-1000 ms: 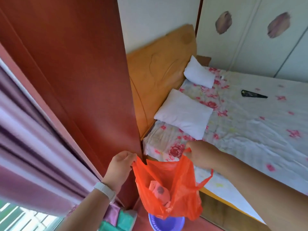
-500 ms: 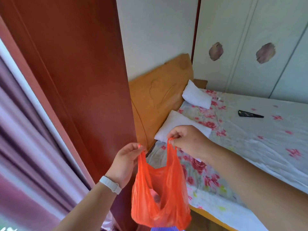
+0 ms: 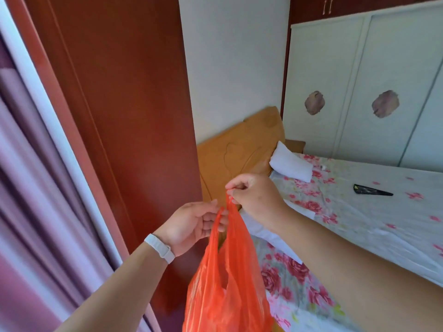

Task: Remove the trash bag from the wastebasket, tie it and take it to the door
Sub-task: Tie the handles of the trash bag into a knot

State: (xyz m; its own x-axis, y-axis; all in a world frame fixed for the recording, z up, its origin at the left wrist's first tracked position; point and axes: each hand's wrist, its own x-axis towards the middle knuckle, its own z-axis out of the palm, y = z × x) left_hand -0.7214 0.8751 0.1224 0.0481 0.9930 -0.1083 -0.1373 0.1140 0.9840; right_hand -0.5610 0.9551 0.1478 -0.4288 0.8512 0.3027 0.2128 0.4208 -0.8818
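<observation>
An orange plastic trash bag [image 3: 227, 291] hangs in the air in front of me, its lower part cut off by the bottom edge. My left hand [image 3: 191, 224], with a white band on the wrist, pinches the bag's left handle. My right hand [image 3: 254, 195] pinches the right handle a little higher. The two handles are close together, nearly touching. The wastebasket is out of view.
A dark red wooden wardrobe side [image 3: 124, 130] stands right behind the bag. Purple curtains [image 3: 31, 188] hang at the left. A bed [image 3: 359, 224] with a floral sheet, a white pillow [image 3: 291, 165] and a black object [image 3: 371, 190] fills the right. A pale sliding-door closet [image 3: 359, 92] stands beyond it.
Both hands have lifted the bag up out of the purple wastebasket, which has dropped out of view. The handles have come together and the bag's mouth has narrowed.
</observation>
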